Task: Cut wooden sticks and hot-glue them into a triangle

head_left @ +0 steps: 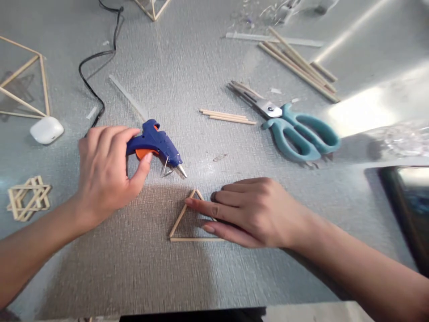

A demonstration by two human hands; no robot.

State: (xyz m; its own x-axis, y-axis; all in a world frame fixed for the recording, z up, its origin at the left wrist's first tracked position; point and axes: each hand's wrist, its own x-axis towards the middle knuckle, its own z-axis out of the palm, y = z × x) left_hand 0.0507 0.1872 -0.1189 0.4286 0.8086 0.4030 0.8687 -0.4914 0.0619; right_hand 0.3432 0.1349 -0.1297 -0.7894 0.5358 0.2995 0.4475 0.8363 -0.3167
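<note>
A blue hot glue gun (159,143) with an orange trigger lies on its side on the table, a clear glue stick (125,94) running out from its back. My left hand (109,165) is closed around its handle, the thumb by the trigger. The metal nozzle points toward a small triangle of thin wooden sticks (196,239). Over that triangle's right side rests my right hand (250,210), fingers stretched out, the index fingertip touching the left stick. This hand covers the lower right corner. At the top, two stick ends come close together; whether they are joined I cannot tell.
Teal-handled scissors (301,129) lie right of several short sticks (228,117). Longer sticks (298,67) are behind. At left are a stick star (29,199), a white case (47,129) and a larger stick frame (43,85). A black cord (90,80) trails back; a dark tablet-like device (402,210) sits right.
</note>
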